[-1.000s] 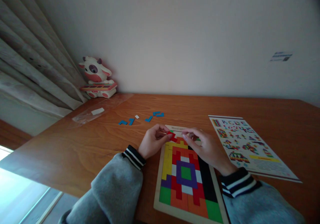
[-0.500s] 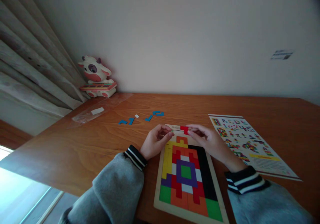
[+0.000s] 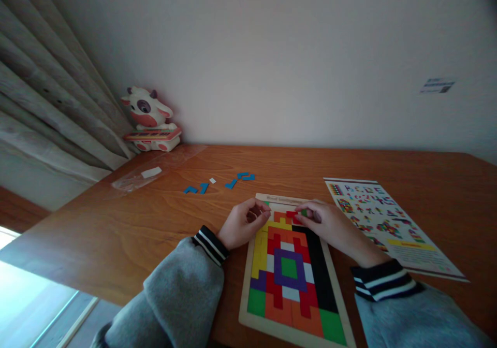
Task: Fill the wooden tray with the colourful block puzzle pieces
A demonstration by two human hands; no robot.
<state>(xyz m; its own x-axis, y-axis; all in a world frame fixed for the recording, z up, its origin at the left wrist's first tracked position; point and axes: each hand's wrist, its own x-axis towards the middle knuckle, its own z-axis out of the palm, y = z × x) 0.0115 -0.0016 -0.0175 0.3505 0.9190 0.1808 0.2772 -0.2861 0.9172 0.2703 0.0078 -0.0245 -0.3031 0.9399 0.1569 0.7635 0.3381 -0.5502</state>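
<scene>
A wooden puzzle board (image 3: 244,306) lies in front of me, filled with coloured blocks over most of its surface. My right hand (image 3: 322,221) pinches a red puzzle piece (image 3: 292,216) low at the board's far end, beside an orange piece (image 3: 278,216). Some green shows by its fingers. My left hand (image 3: 246,221) is curled over the far left corner with thumb and forefinger together; whether anything sits between them is hidden. A bit of a green piece (image 3: 266,203) shows just above its fingertips. Black pieces (image 3: 320,265) line the board's right side.
Several blue pieces (image 3: 232,184) and a small white piece (image 3: 212,180) lie beyond the board to the left. A printed pattern sheet (image 3: 388,218) is on the right. A clear plastic bag (image 3: 134,179) and a toy cow (image 3: 151,120) stand farther back left.
My right hand has brought the red piece from the board's far rim nearer to me, down among the other pieces. My left hand has barely shifted.
</scene>
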